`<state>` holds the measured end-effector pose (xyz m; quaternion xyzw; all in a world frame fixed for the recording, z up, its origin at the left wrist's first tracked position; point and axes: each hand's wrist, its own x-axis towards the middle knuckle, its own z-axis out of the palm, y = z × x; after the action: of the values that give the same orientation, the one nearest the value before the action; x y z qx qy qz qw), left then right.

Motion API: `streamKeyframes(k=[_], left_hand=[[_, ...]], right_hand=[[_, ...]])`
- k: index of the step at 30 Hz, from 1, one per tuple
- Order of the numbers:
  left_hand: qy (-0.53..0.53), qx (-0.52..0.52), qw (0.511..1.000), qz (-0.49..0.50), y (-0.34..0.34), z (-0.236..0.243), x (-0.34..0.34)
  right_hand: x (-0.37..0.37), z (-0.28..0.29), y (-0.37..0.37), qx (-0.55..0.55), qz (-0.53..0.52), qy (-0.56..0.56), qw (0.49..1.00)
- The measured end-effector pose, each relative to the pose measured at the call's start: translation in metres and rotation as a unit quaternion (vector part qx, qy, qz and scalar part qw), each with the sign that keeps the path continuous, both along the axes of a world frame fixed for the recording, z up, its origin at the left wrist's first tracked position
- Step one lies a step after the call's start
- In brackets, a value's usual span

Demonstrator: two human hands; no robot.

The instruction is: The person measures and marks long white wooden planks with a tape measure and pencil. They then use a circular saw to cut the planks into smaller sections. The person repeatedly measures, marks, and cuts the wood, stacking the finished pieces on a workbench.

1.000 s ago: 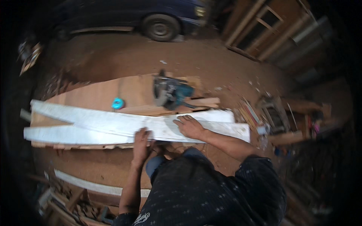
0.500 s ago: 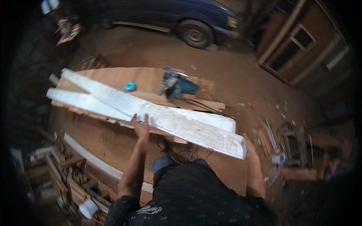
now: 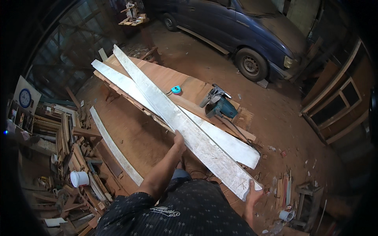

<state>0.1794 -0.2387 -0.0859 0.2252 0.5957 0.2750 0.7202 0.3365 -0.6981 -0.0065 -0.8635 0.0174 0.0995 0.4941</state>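
Observation:
A long white board (image 3: 189, 128), scuffed and dirt-streaked, slants from the far left down toward me on the right. My left hand (image 3: 179, 139) grips its near edge around the middle, fingers mostly hidden beneath it. At the board's near right end my right hand (image 3: 254, 192) is closed around the corner, thumb on top. Under it, crossing at an angle, lies a second white board (image 3: 236, 146) on the wooden worktop (image 3: 167, 74). Beyond the boards are a teal circular saw (image 3: 222, 108) with a metal base and a small turquoise tape measure (image 3: 176, 90).
Scrap timber (image 3: 75, 157) is heaped at the left, with a white bucket (image 3: 79, 179) on it. A curved pale strip (image 3: 114, 147) lies nearby. At the right are a small wooden stool (image 3: 308, 204) and a wooden frame (image 3: 334, 104). A dark blue van (image 3: 220, 29) stands beyond.
The view has turned left. The upper board's right end has swung nearer me, away from the lower board's end. My left hand has shifted from spread fingers on top to gripping the edge.

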Motion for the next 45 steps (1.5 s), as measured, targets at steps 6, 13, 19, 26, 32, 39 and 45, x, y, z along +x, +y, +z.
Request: streamKeyframes(k=[6, 13, 19, 26, 32, 39, 45], left_hand=[[-0.023, 0.0, 0.994, -0.11, -0.064, 0.053, 0.022], [-0.127, -0.013, 0.976, -0.179, -0.068, 0.085, 0.025], [-0.11, 0.065, 0.975, -0.184, -0.064, 0.193, 0.029], [-0.071, 0.114, 0.985, -0.11, -0.002, 0.268, -0.019], [-0.16, 0.188, 0.966, -0.079, 0.023, 0.313, -0.068], [-0.206, 0.259, 0.943, -0.043, 0.032, 0.333, -0.076], [-0.229, 0.246, 0.941, -0.046, 0.029, 0.32, -0.08]], right_hand=[[0.021, -0.054, -0.015, 0.002, -0.043, -0.195, 0.98], [0.042, -0.036, -0.007, 0.082, 0.029, -0.261, 0.961], [0.01, 0.053, 0.017, 0.098, 0.051, -0.257, 0.96], [-0.007, 0.2, 0.063, 0.302, 0.358, -0.271, 0.841], [-0.022, 0.278, 0.107, 0.339, 0.541, -0.273, 0.72], [-0.046, 0.338, 0.135, 0.386, 0.559, -0.322, 0.66], [-0.037, 0.309, 0.13, 0.349, 0.597, -0.327, 0.644]])
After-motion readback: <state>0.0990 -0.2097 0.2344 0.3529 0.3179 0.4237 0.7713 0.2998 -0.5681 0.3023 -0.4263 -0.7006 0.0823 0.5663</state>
